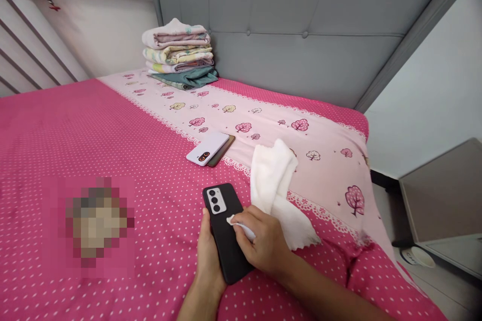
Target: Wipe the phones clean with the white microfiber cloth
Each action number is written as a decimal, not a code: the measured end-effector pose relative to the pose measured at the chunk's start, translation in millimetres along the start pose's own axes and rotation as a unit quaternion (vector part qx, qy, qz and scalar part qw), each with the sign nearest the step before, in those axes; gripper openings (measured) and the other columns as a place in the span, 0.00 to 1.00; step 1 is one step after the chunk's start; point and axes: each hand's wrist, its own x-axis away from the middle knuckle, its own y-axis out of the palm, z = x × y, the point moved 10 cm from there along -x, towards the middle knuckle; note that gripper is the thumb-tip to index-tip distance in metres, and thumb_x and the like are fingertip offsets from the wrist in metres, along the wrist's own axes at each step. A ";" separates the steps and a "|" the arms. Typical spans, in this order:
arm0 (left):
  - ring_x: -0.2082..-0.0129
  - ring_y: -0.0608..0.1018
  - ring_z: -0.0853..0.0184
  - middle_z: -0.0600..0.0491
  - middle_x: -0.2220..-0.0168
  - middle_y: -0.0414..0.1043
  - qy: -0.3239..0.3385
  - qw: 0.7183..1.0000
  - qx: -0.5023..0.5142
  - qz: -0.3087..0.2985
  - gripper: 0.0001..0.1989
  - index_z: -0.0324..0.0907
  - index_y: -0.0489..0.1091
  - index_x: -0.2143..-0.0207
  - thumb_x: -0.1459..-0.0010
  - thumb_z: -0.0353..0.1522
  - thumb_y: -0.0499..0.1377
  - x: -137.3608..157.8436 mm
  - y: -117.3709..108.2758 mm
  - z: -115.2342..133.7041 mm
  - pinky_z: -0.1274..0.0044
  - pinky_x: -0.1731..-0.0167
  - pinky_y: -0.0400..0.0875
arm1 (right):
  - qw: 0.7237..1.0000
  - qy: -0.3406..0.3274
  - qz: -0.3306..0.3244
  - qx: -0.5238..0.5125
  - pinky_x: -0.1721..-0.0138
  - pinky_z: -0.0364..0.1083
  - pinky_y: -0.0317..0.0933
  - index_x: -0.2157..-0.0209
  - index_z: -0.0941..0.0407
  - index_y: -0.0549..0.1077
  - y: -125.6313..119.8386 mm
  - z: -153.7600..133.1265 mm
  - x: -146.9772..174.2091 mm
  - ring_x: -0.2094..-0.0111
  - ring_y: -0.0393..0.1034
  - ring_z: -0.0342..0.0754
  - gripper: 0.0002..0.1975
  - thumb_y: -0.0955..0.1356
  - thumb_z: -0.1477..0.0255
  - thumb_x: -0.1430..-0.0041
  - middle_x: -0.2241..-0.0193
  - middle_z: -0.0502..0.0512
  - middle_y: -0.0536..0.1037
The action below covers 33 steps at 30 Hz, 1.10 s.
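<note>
A black smartphone (226, 241), its back with a silver camera block facing up, rests in my left hand (207, 251), which grips it along the left edge and from below. Over the phone's right side is my right hand (263, 241), fingers pinched round a small piece of white cloth or tissue (231, 220) that meets the phone's back. Just beyond my right hand a crumpled white cloth (271, 175) lies on the bed. Farther off, a pale lilac phone (209, 148) lies partly on top of a darker phone (222, 153).
The bed has a pink polka-dot sheet (94, 135) with a tree-print band. Folded bedding (178, 50) is stacked against the grey headboard (263, 25). At the left a patch (100, 225) is pixelated. A cabinet (444, 195) and a white bowl (417, 257) stand beyond the right edge.
</note>
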 end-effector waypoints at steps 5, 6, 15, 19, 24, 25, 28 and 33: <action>0.70 0.79 0.55 0.41 0.71 0.77 0.004 1.000 0.005 -0.003 0.22 0.32 0.71 0.65 0.43 0.44 0.49 -0.2 0.4 1.1 0.64 0.63 0.71 | 1.000 -0.002 0.001 0.006 0.69 0.42 0.59 0.65 0.56 0.72 0.0 -0.4 0.0 0.71 0.67 0.44 0.09 0.61 0.76 0.46 0.71 0.53 0.72; 0.70 0.79 0.55 0.41 0.71 0.77 0.002 1.000 0.005 -0.006 0.22 0.32 0.71 0.65 0.43 0.44 0.49 -0.1 0.8 0.7 0.64 0.63 0.71 | 1.000 -0.004 0.003 0.006 0.69 0.41 0.59 0.65 0.56 0.72 -0.3 -0.7 0.1 0.71 0.67 0.44 0.09 0.61 0.76 0.46 0.71 0.53 0.72; 0.69 0.78 0.55 0.42 0.71 0.76 -0.005 1.000 0.010 -0.011 0.22 0.32 0.71 0.65 0.43 0.44 0.50 0.5 2.8 -0.7 0.65 0.63 0.71 | 1.000 -0.004 0.001 0.008 0.68 0.42 0.60 0.65 0.56 0.71 0.1 -1.2 0.7 0.70 0.68 0.44 0.09 0.62 0.77 0.46 0.71 0.53 0.72; 0.68 0.78 0.55 0.42 0.71 0.76 -0.002 1.000 0.012 -0.015 0.23 0.32 0.71 0.65 0.43 0.44 0.49 -0.1 2.7 -0.6 0.64 0.63 0.71 | 1.000 -0.004 0.000 0.009 0.68 0.41 0.60 0.65 0.55 0.71 0.1 -1.3 -0.1 0.71 0.68 0.44 0.09 0.62 0.77 0.46 0.71 0.53 0.72; 0.69 0.79 0.54 0.42 0.71 0.76 0.000 1.000 0.007 -0.004 0.23 0.32 0.72 0.66 0.44 0.44 0.50 -1.1 1.1 0.6 0.64 0.63 0.71 | 1.000 -0.003 0.000 0.007 0.68 0.42 0.60 0.65 0.56 0.72 -0.1 -1.2 -0.5 0.70 0.68 0.44 0.09 0.62 0.77 0.46 0.71 0.53 0.72; 0.69 0.79 0.54 0.42 0.71 0.76 -0.001 1.000 0.007 0.000 0.22 0.32 0.72 0.66 0.44 0.44 0.50 -1.0 0.8 0.7 0.64 0.63 0.71 | 1.000 -0.004 0.000 0.007 0.68 0.42 0.60 0.65 0.56 0.72 -0.2 -1.2 -0.4 0.70 0.68 0.44 0.09 0.62 0.77 0.46 0.71 0.53 0.72; 0.69 0.79 0.54 0.42 0.71 0.76 -0.006 1.000 0.009 0.001 0.22 0.33 0.72 0.66 0.44 0.44 0.50 -0.3 0.8 0.3 0.63 0.63 0.71 | 1.000 -0.003 0.003 0.008 0.68 0.41 0.61 0.65 0.56 0.72 -0.6 -1.0 -0.3 0.71 0.68 0.44 0.09 0.61 0.77 0.46 0.71 0.53 0.72; 0.69 0.78 0.54 0.42 0.72 0.76 -0.008 1.000 0.017 -0.010 0.23 0.33 0.72 0.68 0.44 0.44 0.49 0.4 2.3 -0.7 0.63 0.63 0.71 | 1.000 -0.007 0.004 0.013 0.68 0.41 0.61 0.65 0.55 0.72 -0.2 -1.9 -0.6 0.71 0.68 0.44 0.09 0.61 0.77 0.46 0.72 0.53 0.72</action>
